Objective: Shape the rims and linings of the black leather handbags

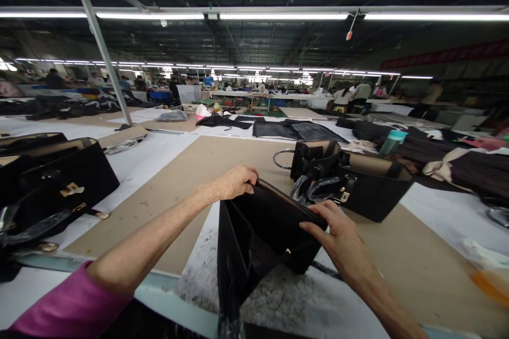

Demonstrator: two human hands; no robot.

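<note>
A black handbag [274, 222] stands upright at the front of the table, its inside partly facing me. My left hand [237, 182] pinches the top edge of its far panel near the left corner. At the right end of that same edge, my right hand [336, 225] grips with the thumb on the near side and fingers over the far side. A small gold-coloured fitting shows on the bag below my right hand. The bag's lower near part runs out of view at the bottom.
Other black handbags with gold clasps stand at the left [79, 180] and right [374, 185]. A teal-lidded bottle [393, 142] is beyond the right ones. Flat black pieces [298, 130] lie farther back. A metal post [101, 47] rises at the left; people work in the distance.
</note>
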